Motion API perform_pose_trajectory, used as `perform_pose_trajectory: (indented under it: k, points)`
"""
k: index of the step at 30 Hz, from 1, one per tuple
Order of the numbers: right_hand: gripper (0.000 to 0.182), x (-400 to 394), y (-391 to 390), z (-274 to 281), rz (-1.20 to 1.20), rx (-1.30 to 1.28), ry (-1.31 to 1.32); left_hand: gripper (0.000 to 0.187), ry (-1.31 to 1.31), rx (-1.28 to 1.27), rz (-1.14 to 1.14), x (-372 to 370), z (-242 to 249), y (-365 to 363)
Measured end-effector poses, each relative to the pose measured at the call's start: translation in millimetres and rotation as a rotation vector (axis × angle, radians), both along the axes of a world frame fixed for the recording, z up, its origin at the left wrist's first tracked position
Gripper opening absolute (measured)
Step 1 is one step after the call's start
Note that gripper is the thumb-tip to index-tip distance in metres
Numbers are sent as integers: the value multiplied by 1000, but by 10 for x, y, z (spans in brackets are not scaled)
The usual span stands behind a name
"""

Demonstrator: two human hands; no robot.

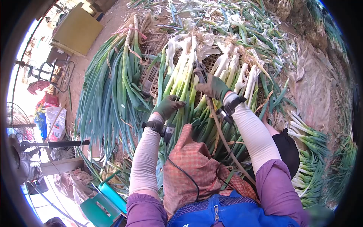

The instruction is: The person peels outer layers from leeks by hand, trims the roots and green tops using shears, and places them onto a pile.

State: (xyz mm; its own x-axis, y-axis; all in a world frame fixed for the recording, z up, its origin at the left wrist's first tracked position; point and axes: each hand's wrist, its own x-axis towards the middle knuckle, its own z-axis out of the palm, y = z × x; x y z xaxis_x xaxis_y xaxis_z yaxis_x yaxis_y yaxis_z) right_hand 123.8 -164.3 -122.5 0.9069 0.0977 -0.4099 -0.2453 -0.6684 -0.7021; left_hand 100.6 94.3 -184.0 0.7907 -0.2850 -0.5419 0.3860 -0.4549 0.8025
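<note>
Green onions (180, 77) lie in a row in front of me, white stems pointing away and green leaves toward my lap. My left hand (168, 107), in a dark green glove, is closed around the leaves of a green onion left of centre. My right hand (214, 87), gloved alike, grips a dark air gun (199, 70) whose tip lies by the white stems. From it a brown hose (228, 147) runs down past my right forearm. More green onions (236, 72) with roots and loose skins rest just right of my right hand.
A large bundle of untrimmed green onions (107, 83) lies to the left, beside a woven crate (151, 81). Peeled skins (234, 22) cover the ground beyond. Cleaned green onions (308, 162) are piled at right. A fan (22, 159) and green plastic stool (100, 208) stand at left.
</note>
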Motion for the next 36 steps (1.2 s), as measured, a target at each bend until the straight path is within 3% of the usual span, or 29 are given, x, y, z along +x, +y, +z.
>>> perform_pose_trajectory:
  k: [4, 9, 12, 16, 20, 21, 24, 28, 29, 32, 34, 36]
  points:
    - [66, 140, -66, 16, 46, 22, 10, 67, 11, 29, -1, -27, 88, -10]
    - [66, -306, 14, 199, 166, -154, 89, 54, 4, 23, -10, -39, 80, 6]
    - [70, -743, -138, 78, 181, -75, -13, 45, -84, 67, 60, -34, -159, 129]
    - [64, -1373, -657, 128, -138, 192, -117, 43, -325, 215, 223, -107, -69, 108]
    - [69, -1768, -1250, 28, -451, -175, -212, 42, -234, 241, 31, -61, -98, 45]
    - [72, -1831, -1300, -4, -454, -213, -165, 45, -137, 148, -14, -119, 109, -63]
    - [84, -1886, -1329, -109, -441, -339, -52, 46, -69, 92, -8, -185, 135, -197]
    - [99, -1826, -1119, -485, -448, -427, -49, 45, -89, 47, 3, -210, -27, -232]
    - [101, -1844, -1137, -520, -480, -414, -70, 34, -98, 60, 85, -185, -201, -195]
    - [97, -1837, -1441, -531, -649, -307, 5, 25, -323, -44, 354, -84, -510, -33]
    - [94, -1860, -1634, -348, -735, -293, -94, 18, -650, 232, 422, -69, -208, -27]
    - [94, -1898, -1762, -366, -790, -398, -55, 29, -760, 317, 497, 153, -445, 154]
